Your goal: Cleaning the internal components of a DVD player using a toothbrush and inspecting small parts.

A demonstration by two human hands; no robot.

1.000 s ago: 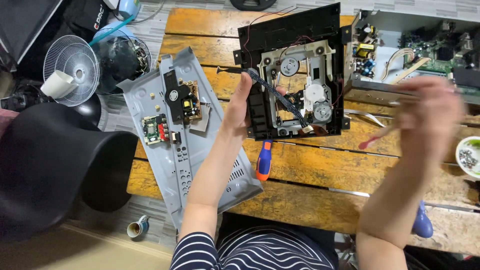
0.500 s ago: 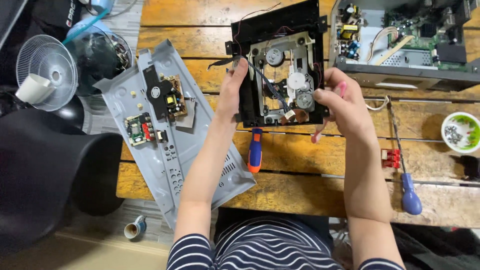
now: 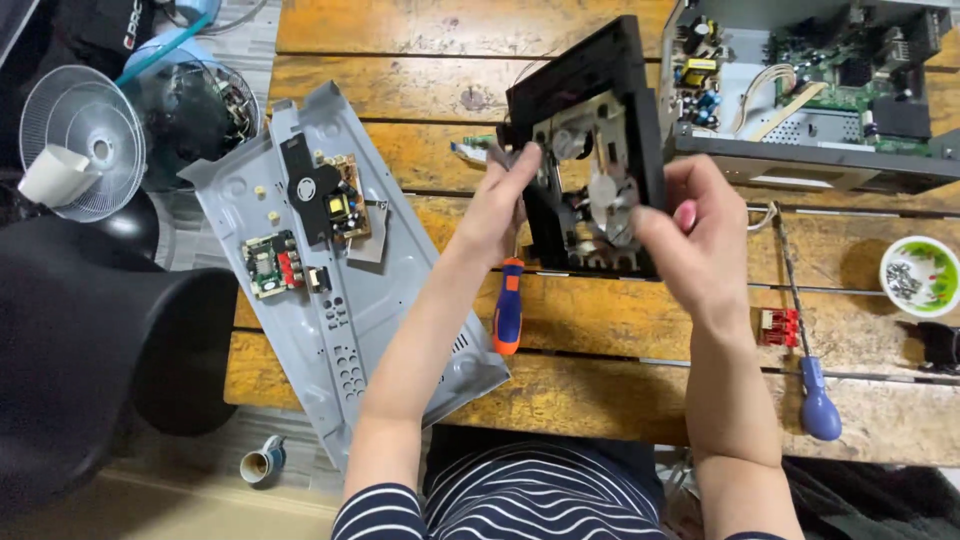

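Both hands, left hand and right hand, grasp one black disc drive. One green-rimmed bowl holds small screws; two screwdrivers lie on the table.

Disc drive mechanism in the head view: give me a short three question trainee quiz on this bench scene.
1. True or false: both hands grip the black disc drive mechanism, which stands tilted up on the wooden table.
2. What lies on the table directly below the left hand?
A. an orange and blue screwdriver
B. a pair of pliers
C. a roll of tape
3. Fill in: the small bowl of screws sits near the table's ____ edge in the picture.

Key:
1. True; the right hand holds its other side.
2. A, the orange and blue screwdriver.
3. Right.
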